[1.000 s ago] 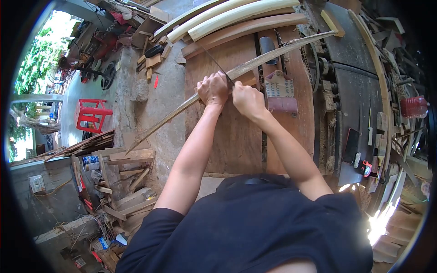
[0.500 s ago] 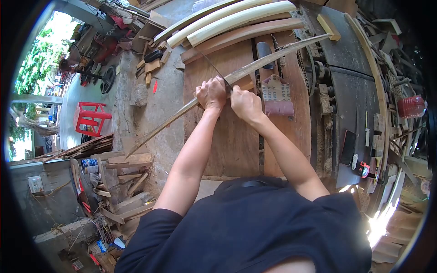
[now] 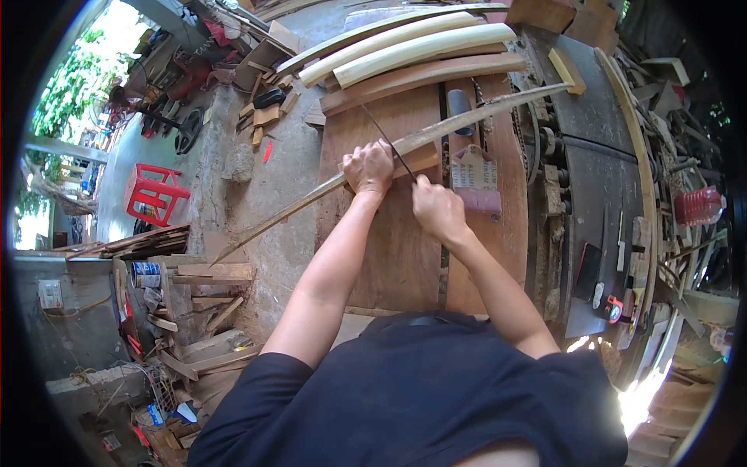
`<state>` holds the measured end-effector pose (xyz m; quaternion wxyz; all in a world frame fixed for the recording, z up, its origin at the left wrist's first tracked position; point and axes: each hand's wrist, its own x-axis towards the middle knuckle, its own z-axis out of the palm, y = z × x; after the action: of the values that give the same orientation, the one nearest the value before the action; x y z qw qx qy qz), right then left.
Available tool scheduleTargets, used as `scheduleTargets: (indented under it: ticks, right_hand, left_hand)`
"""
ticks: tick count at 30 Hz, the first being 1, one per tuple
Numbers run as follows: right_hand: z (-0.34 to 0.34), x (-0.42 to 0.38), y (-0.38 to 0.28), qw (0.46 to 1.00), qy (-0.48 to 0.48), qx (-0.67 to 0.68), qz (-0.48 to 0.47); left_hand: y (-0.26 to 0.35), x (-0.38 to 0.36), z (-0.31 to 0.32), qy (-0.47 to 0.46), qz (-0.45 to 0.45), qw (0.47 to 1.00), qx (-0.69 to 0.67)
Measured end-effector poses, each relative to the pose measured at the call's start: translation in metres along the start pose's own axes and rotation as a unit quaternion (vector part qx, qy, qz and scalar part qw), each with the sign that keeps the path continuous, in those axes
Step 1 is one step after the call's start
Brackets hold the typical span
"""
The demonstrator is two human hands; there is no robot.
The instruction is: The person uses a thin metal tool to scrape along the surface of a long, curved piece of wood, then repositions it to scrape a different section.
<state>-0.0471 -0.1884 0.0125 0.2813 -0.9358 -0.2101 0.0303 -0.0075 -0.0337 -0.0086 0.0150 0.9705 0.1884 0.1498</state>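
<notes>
My left hand (image 3: 368, 167) is closed over a long, slightly curved wood strip (image 3: 459, 121) that runs diagonally above the workbench (image 3: 389, 257). In my closed right hand (image 3: 437, 207) is the handle of a saw (image 3: 401, 159), its thin dark blade seen nearly edge-on. The blade crosses the strip just right of my left hand, and its far end points up and left. Its teeth are too small to make out. A short wood block (image 3: 421, 161) lies under the strip beside the blade. My right hand is on the near side of the strip, apart from it.
Several curved wood pieces (image 3: 424, 53) lie at the bench's far end. Sandpaper (image 3: 476, 200) and a dark cylinder (image 3: 460, 111) are right of the blade. A machine table (image 3: 595, 148) stands further right, with a tape measure (image 3: 614, 309). A red stool (image 3: 156, 193) stands left.
My right hand has drawn back toward my body and slightly right, pulling the saw along across the strip. My left hand keeps its grip on the wood. The view has shifted slightly.
</notes>
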Motion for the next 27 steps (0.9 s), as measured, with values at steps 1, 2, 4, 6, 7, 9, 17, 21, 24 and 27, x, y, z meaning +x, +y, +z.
scheduleTargets:
  ticks: [1, 2, 4, 6, 7, 9, 17, 21, 24, 27]
  right_hand:
    - [-0.006, -0.01, 0.0, 0.999, -0.03, -0.014, 0.018]
    - [-0.01, -0.016, 0.0, 0.997, -0.062, -0.027, 0.038]
    - [-0.007, -0.004, -0.002, 0.998, -0.047, -0.011, 0.03]
    - [0.01, 0.025, -0.001, 1.0, -0.014, -0.005, 0.012]
    - [0.014, 0.035, -0.005, 1.0, -0.004, -0.012, 0.01]
    - [0.015, 0.03, -0.003, 1.0, 0.0, -0.011, 0.012]
    - [0.009, 0.013, 0.0, 0.999, -0.03, 0.007, 0.032]
    - [0.019, 0.03, -0.002, 1.0, -0.001, 0.008, 0.017]
    - [-0.003, -0.005, -0.002, 0.999, -0.033, 0.02, 0.036]
    - [-0.003, -0.01, 0.0, 0.997, -0.06, 0.007, 0.039]
  left_hand:
    - [0.0, 0.0, 0.0, 0.007, -0.006, 1.0, 0.004]
    - [-0.002, 0.0, 0.0, 0.007, -0.012, 1.0, 0.003]
    - [-0.002, -0.001, -0.001, 0.01, 0.019, 1.0, 0.005]
    - [0.0, 0.0, -0.002, 0.002, 0.019, 1.0, 0.004]
    - [0.001, -0.001, -0.003, -0.005, 0.014, 1.0, 0.005]
    - [0.0, -0.001, -0.001, 0.0, 0.011, 1.0, -0.008]
    - [-0.002, -0.001, 0.0, -0.002, 0.021, 1.0, -0.001]
    - [-0.001, 0.0, -0.003, -0.013, 0.02, 1.0, 0.0]
    - [-0.003, 0.0, 0.002, 0.0, 0.013, 1.0, -0.007]
    - [-0.005, -0.002, 0.002, 0.02, 0.016, 1.0, -0.008]
